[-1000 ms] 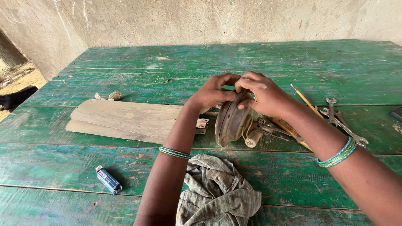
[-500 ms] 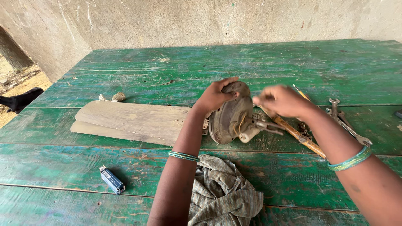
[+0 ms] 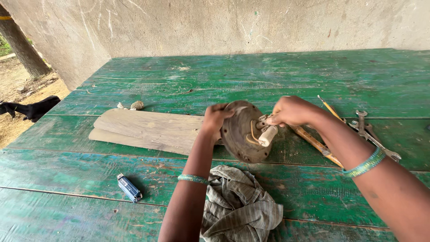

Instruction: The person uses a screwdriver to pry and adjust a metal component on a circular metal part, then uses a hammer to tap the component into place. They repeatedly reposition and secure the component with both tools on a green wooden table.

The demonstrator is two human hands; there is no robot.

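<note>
A dirty round fan motor housing [image 3: 240, 134] stands tilted on its edge on the green wooden table [image 3: 277, 76]. My left hand [image 3: 216, 117] grips its left rim. My right hand [image 3: 290, 110] pinches the small parts at the hub, where a pale cylindrical piece [image 3: 267, 135] and thin wires stick out. Two worn fan blades [image 3: 143, 130] lie flat to the left, behind my left forearm.
A crumpled grey cloth [image 3: 239, 208] lies near the front edge. A small blue lighter [image 3: 129, 187] sits at front left. Wrenches [image 3: 369, 132], a wooden-handled tool [image 3: 316, 143] and a thin yellow tool [image 3: 329, 107] lie right. A black animal [image 3: 27, 110] stands off the table.
The motor housing has been turned so its hub side faces me. My right hand moved from the tool side back onto the hub; my left hand kept its hold on the rim.
</note>
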